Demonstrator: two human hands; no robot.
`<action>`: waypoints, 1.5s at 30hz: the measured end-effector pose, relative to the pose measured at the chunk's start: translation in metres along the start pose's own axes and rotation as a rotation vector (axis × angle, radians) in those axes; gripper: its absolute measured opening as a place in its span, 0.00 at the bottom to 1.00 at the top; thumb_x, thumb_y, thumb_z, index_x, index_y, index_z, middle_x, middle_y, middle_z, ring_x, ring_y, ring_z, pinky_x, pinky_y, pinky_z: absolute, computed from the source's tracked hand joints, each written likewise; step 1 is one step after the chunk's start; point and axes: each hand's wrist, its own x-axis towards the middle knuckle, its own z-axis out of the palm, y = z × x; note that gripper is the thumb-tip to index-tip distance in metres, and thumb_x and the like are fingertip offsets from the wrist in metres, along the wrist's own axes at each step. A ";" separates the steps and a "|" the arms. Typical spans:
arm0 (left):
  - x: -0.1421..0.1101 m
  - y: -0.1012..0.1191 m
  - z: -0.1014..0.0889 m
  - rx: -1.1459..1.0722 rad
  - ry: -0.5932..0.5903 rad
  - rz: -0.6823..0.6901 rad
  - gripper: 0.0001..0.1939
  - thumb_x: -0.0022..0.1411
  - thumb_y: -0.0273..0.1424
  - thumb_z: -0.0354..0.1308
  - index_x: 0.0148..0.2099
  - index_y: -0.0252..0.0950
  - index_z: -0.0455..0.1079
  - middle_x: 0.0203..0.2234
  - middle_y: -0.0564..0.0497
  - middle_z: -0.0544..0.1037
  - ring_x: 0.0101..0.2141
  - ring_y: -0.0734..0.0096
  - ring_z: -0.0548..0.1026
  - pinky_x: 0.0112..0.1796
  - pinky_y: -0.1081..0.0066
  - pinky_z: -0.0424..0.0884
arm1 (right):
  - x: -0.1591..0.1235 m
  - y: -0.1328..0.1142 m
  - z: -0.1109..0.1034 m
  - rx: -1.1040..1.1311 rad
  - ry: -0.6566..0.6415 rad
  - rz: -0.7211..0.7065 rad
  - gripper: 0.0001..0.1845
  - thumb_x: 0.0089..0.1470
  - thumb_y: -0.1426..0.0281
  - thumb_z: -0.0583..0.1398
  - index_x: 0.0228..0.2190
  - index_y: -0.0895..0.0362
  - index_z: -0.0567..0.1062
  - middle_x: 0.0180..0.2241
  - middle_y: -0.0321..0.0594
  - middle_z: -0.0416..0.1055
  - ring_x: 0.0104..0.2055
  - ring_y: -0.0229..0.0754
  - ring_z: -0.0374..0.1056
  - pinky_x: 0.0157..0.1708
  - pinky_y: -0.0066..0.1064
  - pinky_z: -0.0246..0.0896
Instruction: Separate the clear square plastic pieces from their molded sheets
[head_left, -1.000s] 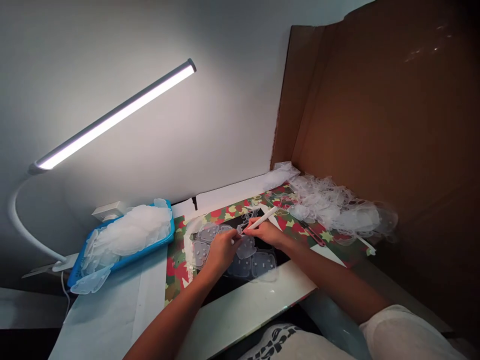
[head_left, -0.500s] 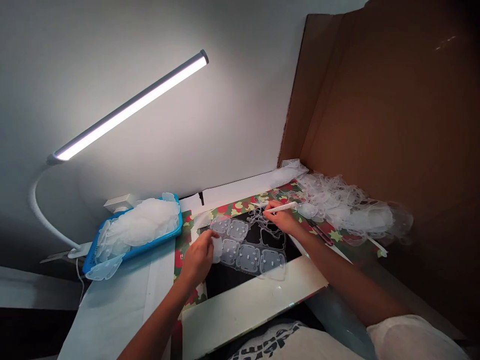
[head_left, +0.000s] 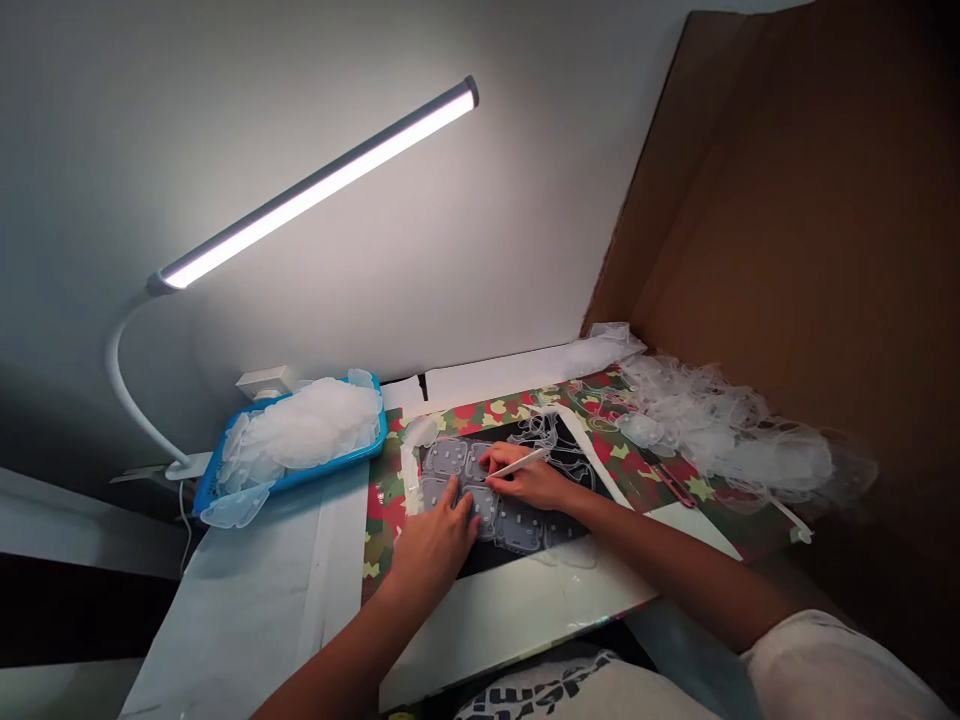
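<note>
Camouflage tabletop [head_left: 381,525], left fingers [head_left: 449,495] obscuring translucent pieces [head_left: 519,530], white tool [head_left: 525,461], tip indistinct

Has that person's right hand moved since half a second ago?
Yes: the right hand has moved leftward, closer to the blue basket.

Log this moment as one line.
Left hand: rests on translucent rounded plastic panels | Right hand: holds slim white pen-shaped tool, tip at panels | Nearby: blue plastic basket, translucent pieces inside
</note>
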 end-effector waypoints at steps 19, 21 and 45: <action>0.010 -0.014 0.014 -0.090 -0.049 0.077 0.25 0.68 0.35 0.45 0.66 0.47 0.59 0.67 0.36 0.51 0.28 0.55 0.79 0.26 0.57 0.73 | -0.006 -0.003 0.018 -0.199 -0.016 -0.035 0.06 0.57 0.72 0.56 0.28 0.54 0.70 0.40 0.45 0.73 0.45 0.49 0.66 0.47 0.41 0.60; 0.009 -0.013 0.014 -0.055 -0.054 0.081 0.25 0.68 0.35 0.43 0.66 0.46 0.58 0.67 0.35 0.51 0.28 0.54 0.79 0.26 0.56 0.73 | -0.006 -0.001 0.014 -0.225 0.012 -0.043 0.06 0.58 0.71 0.55 0.31 0.54 0.72 0.38 0.45 0.74 0.43 0.49 0.67 0.47 0.41 0.59; 0.073 -0.029 -0.007 -0.907 0.038 -0.008 0.14 0.57 0.41 0.59 0.35 0.36 0.77 0.31 0.50 0.80 0.32 0.68 0.74 0.35 0.73 0.64 | 0.005 -0.010 -0.023 0.482 0.179 0.388 0.13 0.45 0.63 0.64 0.21 0.56 0.66 0.38 0.40 0.77 0.39 0.43 0.69 0.40 0.33 0.59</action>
